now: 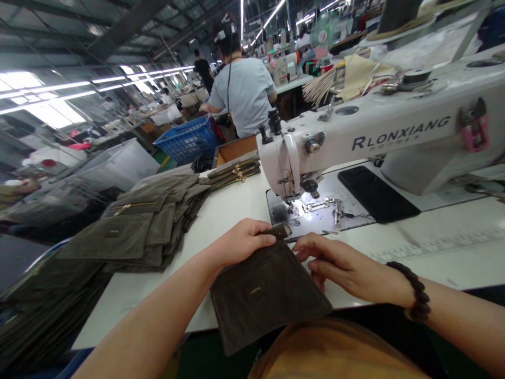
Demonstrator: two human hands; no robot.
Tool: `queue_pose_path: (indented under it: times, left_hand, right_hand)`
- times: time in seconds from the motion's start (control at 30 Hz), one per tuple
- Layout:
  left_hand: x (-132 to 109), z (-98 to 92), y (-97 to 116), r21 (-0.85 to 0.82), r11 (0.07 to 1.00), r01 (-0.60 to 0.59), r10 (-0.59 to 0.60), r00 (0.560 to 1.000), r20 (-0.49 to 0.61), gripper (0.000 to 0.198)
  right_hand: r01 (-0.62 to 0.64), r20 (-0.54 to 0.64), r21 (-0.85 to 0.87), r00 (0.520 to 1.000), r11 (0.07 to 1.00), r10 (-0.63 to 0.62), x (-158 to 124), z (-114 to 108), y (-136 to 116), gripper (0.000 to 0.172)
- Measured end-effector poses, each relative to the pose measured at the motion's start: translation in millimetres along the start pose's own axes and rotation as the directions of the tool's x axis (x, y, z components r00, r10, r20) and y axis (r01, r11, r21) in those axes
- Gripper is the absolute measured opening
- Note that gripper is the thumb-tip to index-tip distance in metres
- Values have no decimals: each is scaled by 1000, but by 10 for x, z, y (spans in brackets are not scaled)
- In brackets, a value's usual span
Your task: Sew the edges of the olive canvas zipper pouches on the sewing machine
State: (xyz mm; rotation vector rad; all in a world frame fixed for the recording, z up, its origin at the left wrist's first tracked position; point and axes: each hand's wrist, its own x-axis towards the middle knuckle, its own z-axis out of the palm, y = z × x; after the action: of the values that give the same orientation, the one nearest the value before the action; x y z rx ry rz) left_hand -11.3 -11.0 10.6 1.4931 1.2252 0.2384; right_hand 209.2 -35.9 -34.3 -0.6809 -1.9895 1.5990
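Note:
A dark olive fabric bag panel (pixel 272 300) with a small label patch (pixel 255 288) lies over the front edge of the table, its lower part hanging toward my lap. My left hand (pixel 246 242) grips its top edge, thumb on top, beside a short strap tab (pixel 281 230). Along the panel's right edge is my right hand (pixel 335 268), fingers loosely bent and apart, fingertips at or close to the fabric. Just beyond both hands stands a white sewing machine (pixel 335 142), its needle area over a metal plate (pixel 284 211).
Stacked olive panels (pixel 130 226) with zippers cover the table's left side. More pieces with gold-coloured hardware (pixel 239 171) lie behind. A black phone (pixel 377 193) rests under the machine arm. Beyond are a blue crate (pixel 189 139) and a seated person (pixel 246 95).

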Motion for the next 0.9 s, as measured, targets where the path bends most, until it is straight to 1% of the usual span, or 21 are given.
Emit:
queue_pose_path:
  times: [0.03, 0.07, 0.1, 0.17, 0.2, 0.23, 0.27, 0.3, 0.33, 0.47, 0.6, 0.67, 0.73, 0.8, 0.83, 0.9]
  left_hand:
    - [11, -4, -13, -6, 1000, -2, 2, 1000, -2, 24]
    - [23, -8, -26, -20, 1000, -6, 6, 1000, -3, 24]
    - [34, -10, -38, -36, 999, -10, 10, 1000, -2, 24]
    - [55, -13, -57, -77, 997, -11, 12, 1000, 11, 23]
    - [64, -13, -63, -99, 995, -7, 9, 1000, 23, 22]
    - [72, -14, -67, -122, 993, 1, 3, 999, 35, 21]
    - [81, -15, -69, -143, 990, 10, -4, 999, 43, 20]
    - [90, -17, -70, -165, 986, 17, -9, 999, 48, 20]
    - [100, -20, -70, -185, 983, 21, -12, 999, 51, 20]
    - [155, -35, -82, -211, 977, 23, -11, 998, 55, 20]
    - [221, -55, -110, -109, 994, -8, 9, 1000, 12, 21]
    - [259, -54, -115, -21, 999, -32, 32, 999, -16, 21]
    - [302, -30, -113, 161, 986, -50, 62, 996, -68, 22]
    - [348, 21, -119, 398, 917, -22, 89, 985, -150, 21]
    - [371, 53, -129, 488, 873, 9, 99, 976, -194, 20]
    - [422, 112, -166, 582, 809, 87, 100, 955, -281, 19]
  right_hand:
    - [74, 26, -121, 997, 990, -71, -1, -21, 7, 24]
    - [154, 61, -256, 988, 955, -143, 2, -44, 15, 28]
    - [238, 102, -387, 971, 891, -215, 10, -67, 23, 29]
    - [404, 210, -587, 913, 702, -349, 41, -110, 32, 29]
    - [475, 270, -651, 874, 592, -405, 63, -128, 31, 28]
    - [521, 311, -700, 838, 489, -448, 87, -143, 25, 27]
    - [545, 334, -735, 809, 403, -483, 113, -155, 15, 27]
    - [557, 351, -758, 786, 339, -509, 137, -165, 1, 27]
    - [565, 360, -771, 767, 294, -531, 157, -174, -13, 28]
    - [593, 412, -789, 707, 164, -576, 189, -199, -47, 28]
    - [597, 471, -801, 663, 32, -582, 161, -220, -30, 31]
    - [587, 484, -810, 659, -8, -576, 147, -222, -9, 33]
    - [568, 482, -822, 672, -27, -562, 141, -209, 26, 34]
    - [556, 494, -830, 689, -51, -531, 151, -177, 81, 34]
    - [551, 506, -832, 701, -67, -503, 163, -155, 115, 34]
    - [546, 533, -832, 732, -102, -425, 207, -113, 188, 34]
